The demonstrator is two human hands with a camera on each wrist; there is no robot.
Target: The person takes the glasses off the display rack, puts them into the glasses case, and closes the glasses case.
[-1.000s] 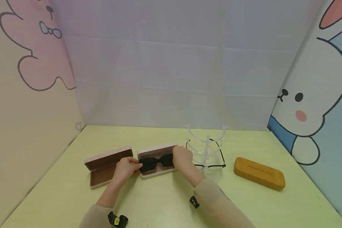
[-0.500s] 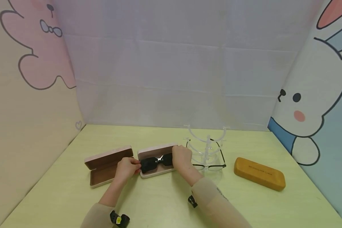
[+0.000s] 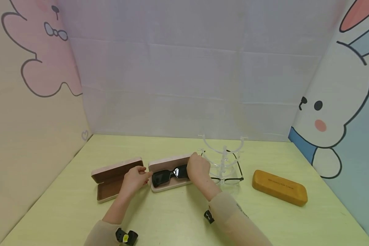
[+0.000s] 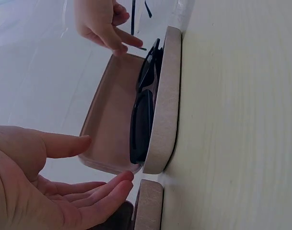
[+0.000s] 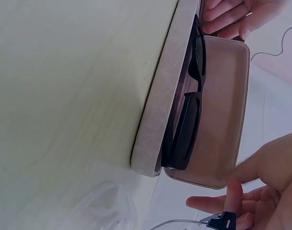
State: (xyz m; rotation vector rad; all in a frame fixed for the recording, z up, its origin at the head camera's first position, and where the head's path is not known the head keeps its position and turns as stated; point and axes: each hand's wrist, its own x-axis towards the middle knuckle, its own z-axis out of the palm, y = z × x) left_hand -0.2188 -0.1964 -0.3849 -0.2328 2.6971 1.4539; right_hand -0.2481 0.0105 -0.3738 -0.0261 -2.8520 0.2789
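Releasing, the left hand (image 3: 135, 179) spreads its fingers, leaving the sunglasses (image 3: 168, 175) lying in the open case (image 3: 172, 186), lower centre; the right hand (image 3: 198, 167), fingers also parted, is at its right end.

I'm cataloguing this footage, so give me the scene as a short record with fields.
Main item: black rectangular-lens sunglasses, in an open pale pink oblong case
Left hand: holding nothing, near that case's left end
Right hand: at its right end, contact unclear
Left side: second pale pink case, open, brown inside
Right side: black-rimmed eyeglasses at clear plastic stand; closed mustard-yellow oblong case
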